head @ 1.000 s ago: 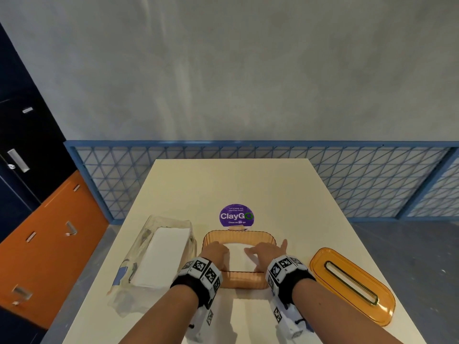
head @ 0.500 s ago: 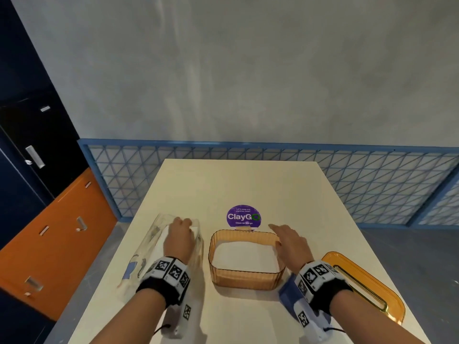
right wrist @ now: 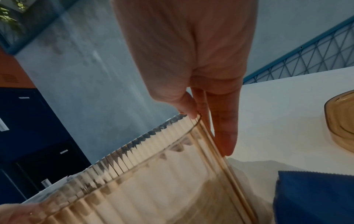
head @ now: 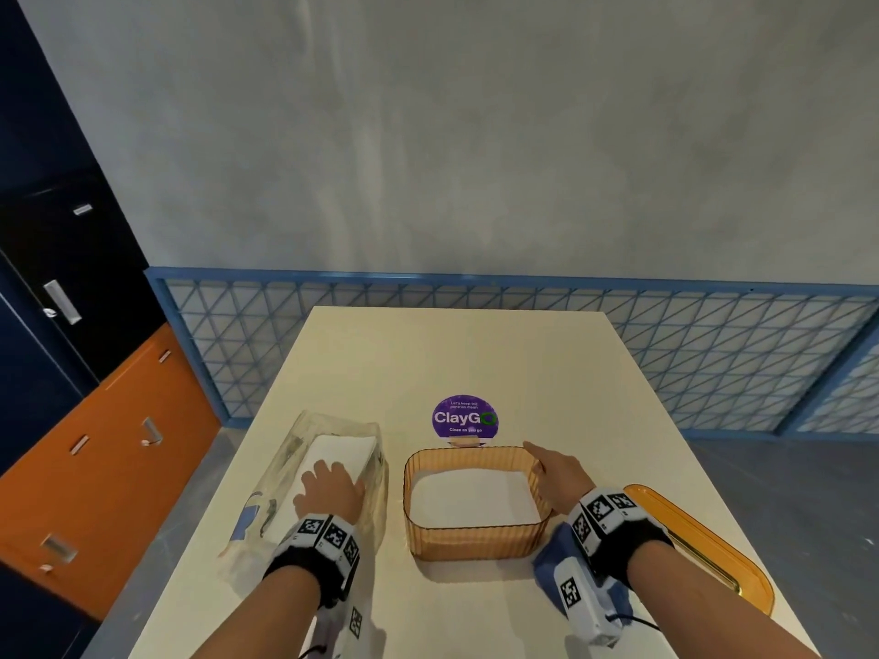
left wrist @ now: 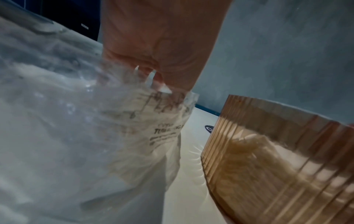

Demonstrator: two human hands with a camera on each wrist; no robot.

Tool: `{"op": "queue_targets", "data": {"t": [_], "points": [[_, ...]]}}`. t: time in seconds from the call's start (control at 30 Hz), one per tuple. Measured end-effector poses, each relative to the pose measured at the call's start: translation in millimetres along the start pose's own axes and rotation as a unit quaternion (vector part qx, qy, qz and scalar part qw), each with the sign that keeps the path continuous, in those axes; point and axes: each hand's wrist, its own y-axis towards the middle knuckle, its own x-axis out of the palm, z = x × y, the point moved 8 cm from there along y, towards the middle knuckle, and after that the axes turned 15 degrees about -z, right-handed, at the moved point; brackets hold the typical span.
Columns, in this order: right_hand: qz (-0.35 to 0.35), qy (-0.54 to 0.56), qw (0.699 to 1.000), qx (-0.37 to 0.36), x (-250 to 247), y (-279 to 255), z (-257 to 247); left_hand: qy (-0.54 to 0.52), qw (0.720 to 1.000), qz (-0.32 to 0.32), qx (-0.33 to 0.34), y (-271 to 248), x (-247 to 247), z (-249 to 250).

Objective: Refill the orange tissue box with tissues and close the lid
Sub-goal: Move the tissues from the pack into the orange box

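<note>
The table [head: 475, 354] carries all items. The clear tissue pack [head: 333, 473], soft and light, is pressed by the left hand [head: 330, 489], fingers curled into its film. The rigid orange tissue box [head: 475, 539], partly filled, is steadied by the right hand [head: 554, 473], fingers straight and together. The lid [head: 713, 554] lies right; its rim appears the best hold.

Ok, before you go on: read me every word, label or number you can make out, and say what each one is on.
"ClayGo": large white letters on the round purple sticker on the table, behind the orange tissue box.
"Clean as you go": small line under it on the same sticker.
Line above "ClayGo": too small to read.
Dark print on the clear plastic tissue pack: blurred, unreadable.
Square black-and-white markers on both wrist bands: patterns, no text.
</note>
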Motion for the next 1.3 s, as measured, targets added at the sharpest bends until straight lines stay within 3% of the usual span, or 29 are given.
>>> {"op": "queue_targets", "data": {"t": [0.37,0.73,0.97,1.07,1.17,1.23,1.3], "points": [[-0.005,-0.012,1.000,0.001,1,-1,1,-0.036,0.999,0.030,0.009,-1,1,-2],[-0.011,-0.022,1.000,0.015,1,-3,-5,0.092,0.996,-0.015,0.011,5,13,9],[-0.040,-0.027,0.999,0.021,4,-5,-6,0.004,0.998,0.026,0.052,0,-24,-2],[-0.018,0.003,1.000,0.000,-7,-9,-13,-0.111,0.988,0.094,0.050,-14,-58,-11],[0.084,0.078,0.991,-0.068,-32,-20,-41,-0.158,0.959,0.210,0.107,-52,-94,1],[0.047,0.187,0.976,-0.102,-33,-25,-66,-0.168,0.934,0.259,0.180,-82,-110,22],[-0.071,0.343,0.931,-0.106,-20,-30,-92,-0.179,0.909,0.272,0.259,-105,-111,47]]}}
